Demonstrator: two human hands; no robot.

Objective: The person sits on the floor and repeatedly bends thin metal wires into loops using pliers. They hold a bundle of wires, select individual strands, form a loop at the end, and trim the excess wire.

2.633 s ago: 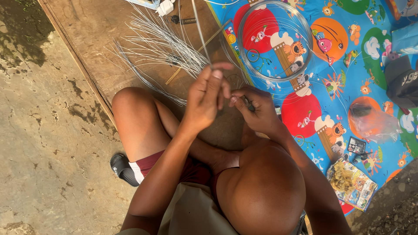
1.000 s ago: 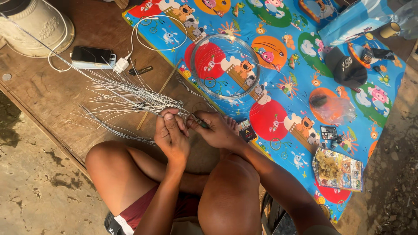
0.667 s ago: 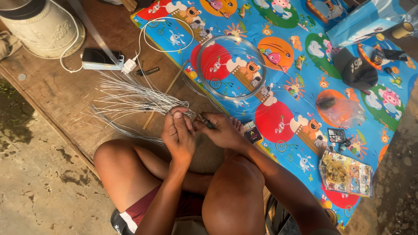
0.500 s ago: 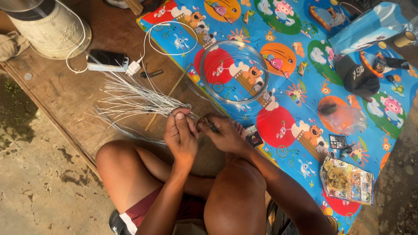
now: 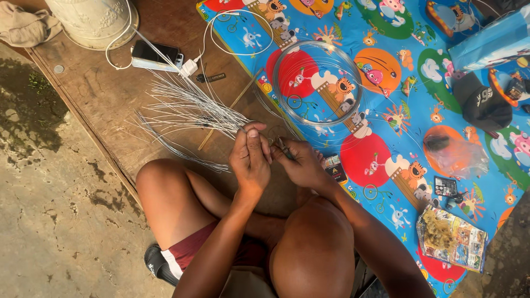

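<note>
Cloth (image 5: 25,25) lies crumpled in the upper left corner of the frame, beside a pale round pot (image 5: 95,19) on the wooden platform (image 5: 99,99). Just right of that, a dark phone (image 5: 157,52) with its white charger cable (image 5: 221,33). Now the action, centre frame: a fan of thin pale wire strands (image 5: 187,107) spreads up and left, gathered to a point at the left hand (image 5: 251,160), whose grip is pressed tight around the bundle's end. Those strands look light, springy and likely to slip or splay, so holding them close to the gathered end seems wisest. Right beside it, touching, the right hand (image 5: 301,165) pinches a small dark tool (image 5: 284,148) at that same point. Further right, a clear coil of line (image 5: 320,83) rests on the colourful cartoon mat (image 5: 386,66), then a black cap (image 5: 483,102) and a printed packet (image 5: 452,237) lower right.
</note>
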